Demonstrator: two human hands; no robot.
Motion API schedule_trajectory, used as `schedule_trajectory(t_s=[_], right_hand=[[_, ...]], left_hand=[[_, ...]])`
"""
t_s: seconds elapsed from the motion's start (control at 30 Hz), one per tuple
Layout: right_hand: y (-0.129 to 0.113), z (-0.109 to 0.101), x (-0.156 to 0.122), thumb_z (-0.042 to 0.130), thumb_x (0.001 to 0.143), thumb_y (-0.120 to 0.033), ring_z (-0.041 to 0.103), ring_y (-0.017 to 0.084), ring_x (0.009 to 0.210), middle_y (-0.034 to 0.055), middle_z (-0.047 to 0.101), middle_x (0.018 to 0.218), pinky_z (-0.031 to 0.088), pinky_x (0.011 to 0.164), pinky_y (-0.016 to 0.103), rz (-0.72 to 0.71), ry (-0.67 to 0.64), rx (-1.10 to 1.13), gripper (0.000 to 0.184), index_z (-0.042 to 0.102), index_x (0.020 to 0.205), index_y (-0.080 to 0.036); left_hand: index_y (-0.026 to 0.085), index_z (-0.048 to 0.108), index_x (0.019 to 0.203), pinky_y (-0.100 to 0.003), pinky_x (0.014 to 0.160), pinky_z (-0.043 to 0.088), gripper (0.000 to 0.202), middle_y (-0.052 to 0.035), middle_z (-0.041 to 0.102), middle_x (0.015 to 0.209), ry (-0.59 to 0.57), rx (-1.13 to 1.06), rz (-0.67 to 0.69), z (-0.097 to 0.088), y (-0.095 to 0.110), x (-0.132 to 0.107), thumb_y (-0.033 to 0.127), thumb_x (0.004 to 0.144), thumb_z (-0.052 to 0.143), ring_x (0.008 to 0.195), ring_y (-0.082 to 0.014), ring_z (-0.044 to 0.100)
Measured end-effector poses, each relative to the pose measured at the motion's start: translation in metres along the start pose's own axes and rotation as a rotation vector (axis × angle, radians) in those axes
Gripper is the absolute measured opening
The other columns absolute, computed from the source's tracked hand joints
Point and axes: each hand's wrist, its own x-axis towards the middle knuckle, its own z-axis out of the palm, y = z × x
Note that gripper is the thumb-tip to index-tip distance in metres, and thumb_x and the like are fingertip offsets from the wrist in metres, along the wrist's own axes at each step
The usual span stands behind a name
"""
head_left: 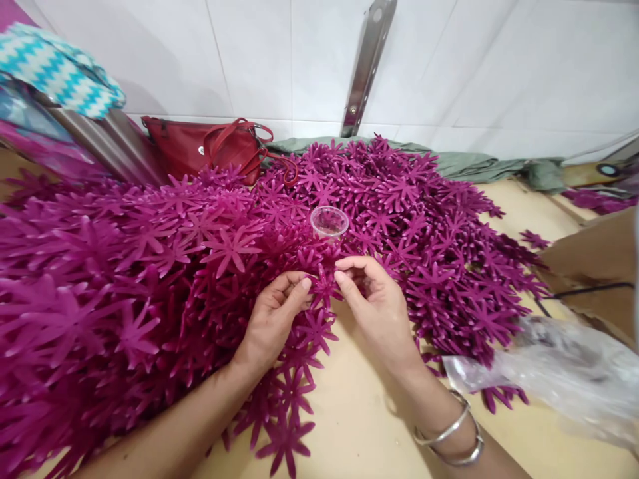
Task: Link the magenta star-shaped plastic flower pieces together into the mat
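A big heap of magenta plastic flower pieces covers the beige table. My left hand and my right hand meet in the middle, fingers curled, both pinching one magenta flower piece between their fingertips. My right wrist wears two silver bangles. Just beyond the hands a small clear plastic cup sits upright among the flowers.
A red handbag lies at the back against the white tiled wall. A metal bracket leans on the wall. A clear plastic bag and a cardboard box lie at the right. Green cloth runs behind the heap.
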Motion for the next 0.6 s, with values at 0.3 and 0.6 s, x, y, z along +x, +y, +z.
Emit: schedule_trajectory(t_s=[0.3,0.6], right_hand=[[0.001,-0.004,-0.004,0.076,0.092,-0.027,0.053,0.030,0.136,0.0141,0.059,0.143,0.044,0.116,0.052,-0.478,-0.136,-0.463,0.049,0.061,0.138,-0.023],[0.008,0.004,-0.011,0.058,0.102,-0.018,0.071,0.024,0.111,0.0100,0.077,0.118,0.056,0.100,0.042,-0.443,-0.195,-0.438,0.027,0.066,0.127,-0.018]], left_hand=[[0.017,0.068,0.089,-0.014,0.064,0.054,0.027,0.0063,0.059,0.070,0.029,-0.097,0.004,0.003,0.004,0.001,0.038,0.082,0.084,0.061,-0.0036,0.056],[0.019,0.071,0.091,-0.019,0.076,0.061,0.024,0.0036,0.072,0.081,-0.023,-0.106,0.017,0.001,0.003,0.000,0.038,0.083,0.083,0.072,-0.0072,0.071]])
